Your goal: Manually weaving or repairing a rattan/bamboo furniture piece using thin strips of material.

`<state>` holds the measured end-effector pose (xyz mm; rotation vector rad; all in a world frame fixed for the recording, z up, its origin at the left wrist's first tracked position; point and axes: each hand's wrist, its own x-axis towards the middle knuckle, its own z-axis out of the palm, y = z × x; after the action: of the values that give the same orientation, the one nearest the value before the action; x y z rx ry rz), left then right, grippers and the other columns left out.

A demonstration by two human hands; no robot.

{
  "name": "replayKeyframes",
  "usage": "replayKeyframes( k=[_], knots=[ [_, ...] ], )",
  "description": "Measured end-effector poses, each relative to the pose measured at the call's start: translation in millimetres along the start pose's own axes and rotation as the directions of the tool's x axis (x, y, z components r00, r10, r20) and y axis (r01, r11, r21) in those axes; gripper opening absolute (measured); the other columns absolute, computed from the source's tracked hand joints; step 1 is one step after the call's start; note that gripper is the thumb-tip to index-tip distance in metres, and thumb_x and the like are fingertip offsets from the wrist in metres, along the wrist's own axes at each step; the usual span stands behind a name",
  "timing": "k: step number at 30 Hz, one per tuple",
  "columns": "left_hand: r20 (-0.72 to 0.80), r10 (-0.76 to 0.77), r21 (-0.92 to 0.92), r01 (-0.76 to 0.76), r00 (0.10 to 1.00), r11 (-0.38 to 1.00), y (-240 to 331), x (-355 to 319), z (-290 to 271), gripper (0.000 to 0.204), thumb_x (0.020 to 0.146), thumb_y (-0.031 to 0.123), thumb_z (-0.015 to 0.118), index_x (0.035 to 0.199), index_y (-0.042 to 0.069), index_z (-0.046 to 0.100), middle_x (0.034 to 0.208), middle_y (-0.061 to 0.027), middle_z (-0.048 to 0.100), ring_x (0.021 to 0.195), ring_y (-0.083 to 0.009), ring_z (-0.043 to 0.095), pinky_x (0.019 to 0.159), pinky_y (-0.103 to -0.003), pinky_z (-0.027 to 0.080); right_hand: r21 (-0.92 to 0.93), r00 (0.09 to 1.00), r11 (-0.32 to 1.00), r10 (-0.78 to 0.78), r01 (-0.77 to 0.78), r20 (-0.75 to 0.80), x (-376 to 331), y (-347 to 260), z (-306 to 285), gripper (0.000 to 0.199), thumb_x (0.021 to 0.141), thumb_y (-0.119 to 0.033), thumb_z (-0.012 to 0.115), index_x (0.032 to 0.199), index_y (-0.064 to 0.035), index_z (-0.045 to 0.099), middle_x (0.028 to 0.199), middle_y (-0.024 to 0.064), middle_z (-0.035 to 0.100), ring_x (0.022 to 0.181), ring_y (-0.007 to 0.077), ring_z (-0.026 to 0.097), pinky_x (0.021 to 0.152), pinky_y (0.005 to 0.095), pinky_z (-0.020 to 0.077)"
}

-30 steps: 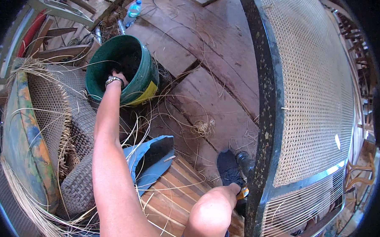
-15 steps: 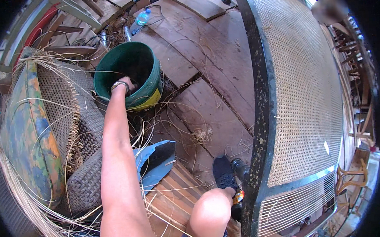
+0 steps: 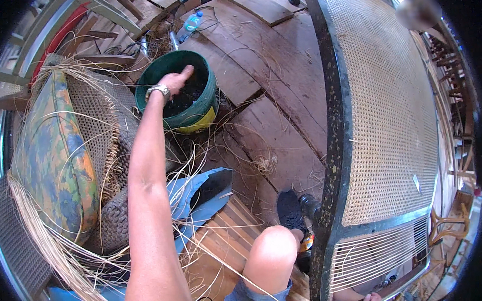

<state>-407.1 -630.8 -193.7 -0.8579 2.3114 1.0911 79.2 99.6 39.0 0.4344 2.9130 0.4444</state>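
Note:
My left hand [image 3: 176,82], with a metal-banded watch on its wrist, is over the mouth of a green bucket [image 3: 211,100] with a yellow patch. Dark water shows inside. The thumb stands out from the hand; the other fingers are partly hidden, and I see nothing held. Beside my knee stands a black-framed panel [image 3: 390,117] of woven cane. Parallel cane strands [image 3: 380,254] are stretched across its lower part. Under that lower edge, my right hand [image 3: 371,300] shows only in part at the picture's rim, so its grip is unclear.
On the left, a camouflage cushion [image 3: 53,158] leans by woven wicker [image 3: 115,215], with a bundle of loose cane strands [image 3: 46,239] alongside. A torn blue sheet [image 3: 205,198] lies near my knee. A plastic bottle [image 3: 190,27] is behind the bucket on the plank floor [image 3: 283,122].
My left hand has risen from deep in the bucket to near its rim, its thumb now out. The view has shifted slightly, and more of my right hand shows below the panel.

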Motion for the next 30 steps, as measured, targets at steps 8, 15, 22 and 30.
replayKeyframes(
  k=[8,15,22,30],
  knots=[
    [-0.017,0.29,0.557,-0.232,0.957,0.798,-16.4,-28.9,88.5,0.065,0.072,0.041,0.083,0.119,0.001,0.063,0.124,-0.0243,0.063,0.117,-0.0389,0.06,0.101,-0.045,0.049,0.036,0.997,0.997,0.069,-0.069,-0.018,-0.2,-3.7,-8.6,0.03,0.095,-0.031,0.059,0.1,-0.0044,0.072,0.103,0.0171,0.07,0.093,0.0367,0.066,0.079,0.0456,0.0521],
    [-0.082,0.258,0.64,-0.147,0.963,0.754,-19.6,-40.8,78.6,0.05,0.074,0.028,0.083,0.115,0.005,0.065,0.118,-0.0221,0.066,0.112,-0.038,0.063,0.097,-0.044,0.052,0.04,0.992,0.999,-0.003,0.008,-0.126,5.2,-7.6,-10.8,0.024,0.094,-0.027,0.062,0.093,-0.0051,0.072,0.1,0.0122,0.072,0.087,0.0333,0.067,0.075,0.045,0.0527],
    [-0.073,0.293,0.642,-0.18,0.953,0.746,-12.6,-64.7,83.1,0.046,0.071,0.026,0.084,0.11,0.008,0.068,0.109,-0.0219,0.069,0.105,-0.0386,0.065,0.093,-0.046,0.053,0.022,0.986,0.999,0.036,-0.033,-0.162,5.1,-7.0,-19.4,0.023,0.093,-0.03,0.064,0.094,-0.0085,0.074,0.1,0.011,0.073,0.085,0.0325,0.067,0.072,0.044,0.053],
    [-0.096,0.292,0.679,-0.152,0.952,0.719,-54.7,-104.5,125.9,0.033,0.08,0.019,0.075,0.11,0.012,0.064,0.104,-0.0196,0.07,0.101,-0.0392,0.067,0.088,-0.048,0.055,0.043,0.987,0.998,0.052,-0.046,-0.149,5.5,-14.1,-18.1,0.027,0.094,-0.032,0.063,0.099,-0.0079,0.073,0.097,0.0149,0.072,0.082,0.0352,0.068,0.07,0.0447,0.0535]
  ],
)
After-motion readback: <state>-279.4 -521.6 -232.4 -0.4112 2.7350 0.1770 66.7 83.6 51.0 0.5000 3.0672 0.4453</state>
